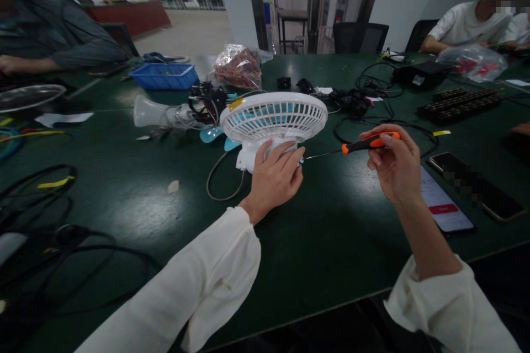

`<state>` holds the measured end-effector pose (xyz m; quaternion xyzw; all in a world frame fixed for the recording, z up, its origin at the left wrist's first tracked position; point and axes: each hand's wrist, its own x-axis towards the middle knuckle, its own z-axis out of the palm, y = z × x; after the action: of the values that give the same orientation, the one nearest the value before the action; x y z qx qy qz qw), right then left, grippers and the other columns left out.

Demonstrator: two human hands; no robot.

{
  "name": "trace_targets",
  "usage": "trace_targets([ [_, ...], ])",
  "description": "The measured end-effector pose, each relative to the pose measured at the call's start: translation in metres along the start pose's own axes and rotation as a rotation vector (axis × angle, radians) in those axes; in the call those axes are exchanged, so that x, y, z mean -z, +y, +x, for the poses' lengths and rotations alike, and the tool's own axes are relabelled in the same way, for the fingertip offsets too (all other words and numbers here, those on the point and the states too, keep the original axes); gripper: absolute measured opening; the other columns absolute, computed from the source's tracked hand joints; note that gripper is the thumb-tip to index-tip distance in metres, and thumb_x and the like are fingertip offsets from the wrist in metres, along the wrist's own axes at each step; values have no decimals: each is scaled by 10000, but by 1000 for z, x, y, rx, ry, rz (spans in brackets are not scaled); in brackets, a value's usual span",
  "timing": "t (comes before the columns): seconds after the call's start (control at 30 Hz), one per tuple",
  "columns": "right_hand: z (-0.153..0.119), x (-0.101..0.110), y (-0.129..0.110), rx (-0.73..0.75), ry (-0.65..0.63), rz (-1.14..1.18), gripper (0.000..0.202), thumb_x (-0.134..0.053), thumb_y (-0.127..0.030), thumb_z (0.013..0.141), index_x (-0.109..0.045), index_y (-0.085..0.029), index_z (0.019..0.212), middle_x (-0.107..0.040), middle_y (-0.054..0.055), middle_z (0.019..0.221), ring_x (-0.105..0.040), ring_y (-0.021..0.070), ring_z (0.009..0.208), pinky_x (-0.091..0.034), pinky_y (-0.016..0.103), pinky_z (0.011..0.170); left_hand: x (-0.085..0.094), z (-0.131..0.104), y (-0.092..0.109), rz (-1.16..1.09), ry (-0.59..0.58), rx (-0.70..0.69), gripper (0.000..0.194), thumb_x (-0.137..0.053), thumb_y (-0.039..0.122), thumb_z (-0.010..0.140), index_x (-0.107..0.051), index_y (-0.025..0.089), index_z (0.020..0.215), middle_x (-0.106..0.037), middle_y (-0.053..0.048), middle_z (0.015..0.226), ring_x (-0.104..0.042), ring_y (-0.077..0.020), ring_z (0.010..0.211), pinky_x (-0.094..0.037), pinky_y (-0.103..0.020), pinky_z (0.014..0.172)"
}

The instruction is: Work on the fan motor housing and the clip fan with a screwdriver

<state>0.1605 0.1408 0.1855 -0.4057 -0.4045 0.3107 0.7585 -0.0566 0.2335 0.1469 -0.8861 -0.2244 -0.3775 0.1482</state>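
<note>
Left hand (274, 179): fingers clasped over the white fan (275, 116)'s housing | right hand (395, 162): pinching an orange-and-black screwdriver (368, 143), tip by the housing's right side, contact unclear | fan: mid-worktop (323, 265), grille above housing | around: blue basket (165, 79) beyond left, lit phone (446, 204) beside right forearm

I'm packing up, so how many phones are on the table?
2: a lit phone, partly behind the right forearm, and a dark phone just right of it. More could be hidden.
</note>
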Motion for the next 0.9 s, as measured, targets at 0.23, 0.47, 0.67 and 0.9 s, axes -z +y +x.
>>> trace_targets([
  [0.23, 2, 4, 3, 9, -19, -21, 184, -603, -242, 803, -670, -204, 969, -724, 33, 900, -483, 52, 438, -450, 184, 389, 1, -1, 0, 5, -5, -4, 334, -532, 184, 849, -582, 142, 1176, -700, -77, 1125, -584, -227, 1164, -311, -483, 1096],
  [0.47, 1, 1, 6, 57, 57, -137, 148, -652, -323, 822, -662, -220, 928, -712, 17, 843, -545, 67, 491, -438, 176, 412, 1, -1, 0, -13, -11, -1, 337, -524, 174, 843, -589, 162, 1174, -701, -77, 1118, -581, -241, 1170, -310, -507, 1094],
  [0.67, 0, 1, 4, 49, -11, -86, 197, -599, -308, 812, -651, -229, 984, -705, 26, 922, -554, 84, 538, -493, 210, 476, 1, -1, 1, -25, -9, 8, 349, -526, 168, 835, -593, 169, 1178, -702, -77, 1121, -582, -249, 1167, -308, -521, 1092],
  [0.9, 0, 0, 5, 61, 7, -102, 271, -633, -301, 828, -627, -253, 1095, -701, 7, 854, -493, 62, 459, -463, 189, 422, 1, -1, 0, -25, -32, 13, 365, -528, 166, 835, -585, 170, 1195, -698, -74, 1134, -570, -249, 1181, -299, -523, 1097],
])
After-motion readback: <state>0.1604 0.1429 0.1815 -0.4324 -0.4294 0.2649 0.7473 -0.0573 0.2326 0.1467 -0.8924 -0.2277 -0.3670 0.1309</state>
